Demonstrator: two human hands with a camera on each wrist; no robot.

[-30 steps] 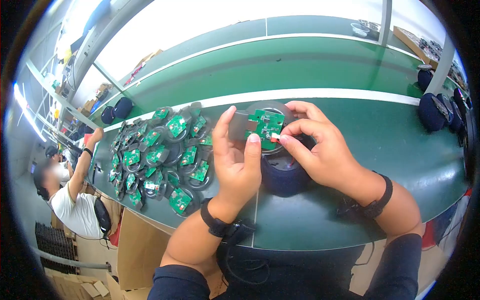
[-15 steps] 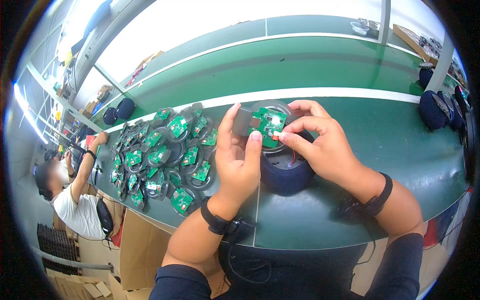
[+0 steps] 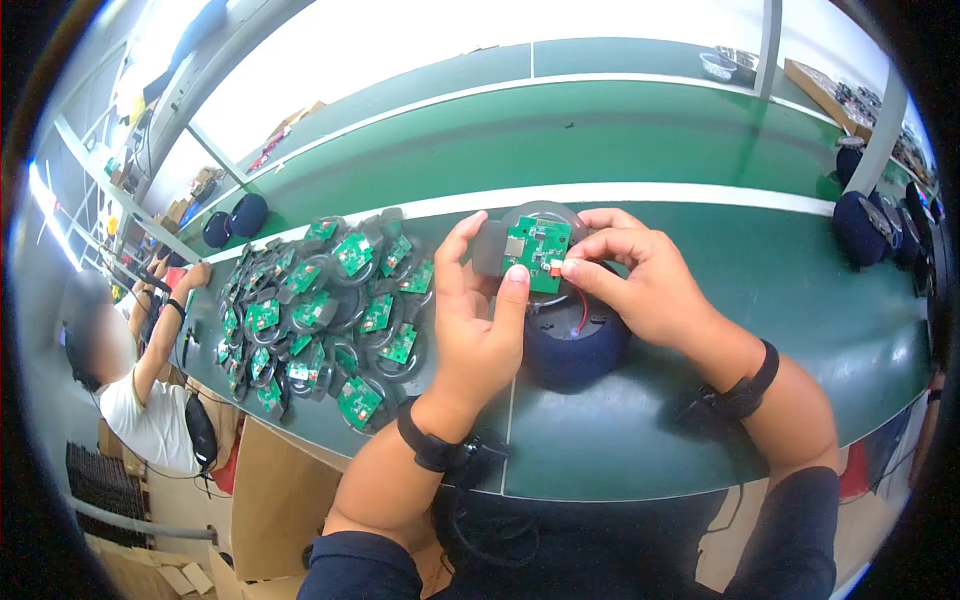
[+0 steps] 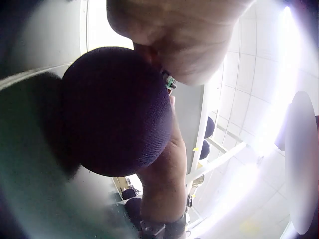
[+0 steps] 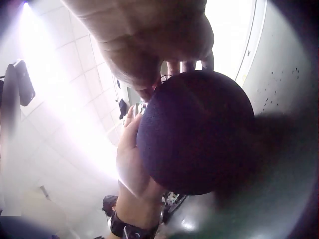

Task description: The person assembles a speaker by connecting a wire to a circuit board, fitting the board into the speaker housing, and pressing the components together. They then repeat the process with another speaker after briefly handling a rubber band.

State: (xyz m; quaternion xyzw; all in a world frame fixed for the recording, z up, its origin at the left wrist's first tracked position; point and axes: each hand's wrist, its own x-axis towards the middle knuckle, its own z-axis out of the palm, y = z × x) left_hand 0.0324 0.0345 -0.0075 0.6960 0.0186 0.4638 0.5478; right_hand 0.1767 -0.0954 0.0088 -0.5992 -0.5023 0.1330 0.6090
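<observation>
My left hand (image 3: pixel 470 330) grips a green circuit board (image 3: pixel 540 240) fixed to a round dark plastic cover, its thumb at the board's lower edge. At the board's lower right, my right hand (image 3: pixel 650 285) pinches a small white-and-red wire plug (image 3: pixel 557 267) between thumb and forefinger, right at the board. Red wire (image 3: pixel 584 312) runs from there down into a round, dark blue fabric-covered speaker body (image 3: pixel 575 358) on the table below. In both wrist views the speaker body (image 4: pixel 114 114) (image 5: pixel 197 132) hides most of the board and the fingertips.
Left of my hands lies a heap of similar covers with circuit boards (image 3: pixel 320 305). More fabric-covered speakers (image 3: pixel 862 228) stand at the far right, and two (image 3: pixel 235 220) at the back left. A white strip (image 3: pixel 660 192) crosses the green table (image 3: pixel 740 440). Another person (image 3: pixel 150 410) works at left.
The board has turned slightly in my left hand, and the right fingers with the plug shifted a little. More red wire shows above the speaker body. The person at left has lowered an arm.
</observation>
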